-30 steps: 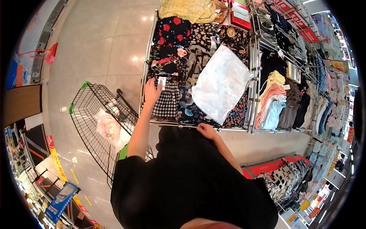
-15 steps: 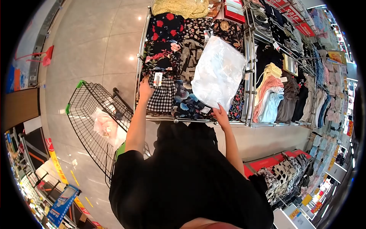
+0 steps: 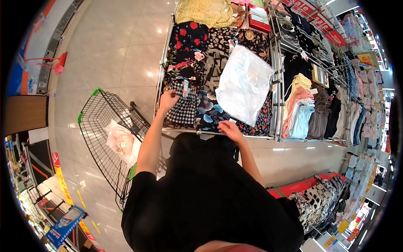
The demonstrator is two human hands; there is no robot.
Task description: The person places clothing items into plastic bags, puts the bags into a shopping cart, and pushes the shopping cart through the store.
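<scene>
My left hand (image 3: 168, 100) is closed on the upper left edge of the black-and-white checked cloth (image 3: 183, 108), which bears a white tag (image 3: 186, 88). My right hand (image 3: 228, 129) is at the front edge of the display, over the blue-flowered dark cloth (image 3: 208, 111), with its fingers curled; whether it pinches anything is too small to tell. A white plastic bag (image 3: 244, 84) lies on the folded clothes to the right, just beyond my right hand. Other folded floral clothes (image 3: 183, 63) lie behind the checked one.
A wire shopping cart (image 3: 97, 138) with a pink item (image 3: 121, 142) in a clear bag stands at the left. The display's metal rail (image 3: 161, 63) borders the clothes. Racks of hanging clothes (image 3: 299, 107) stand at the right, and a red-edged bin (image 3: 294, 187) of patterned cloth sits lower right.
The checked cloth's upper edge has shifted and wrinkled under my left hand, and its tag has turned. My right hand has drawn back from the white bag toward the front rail.
</scene>
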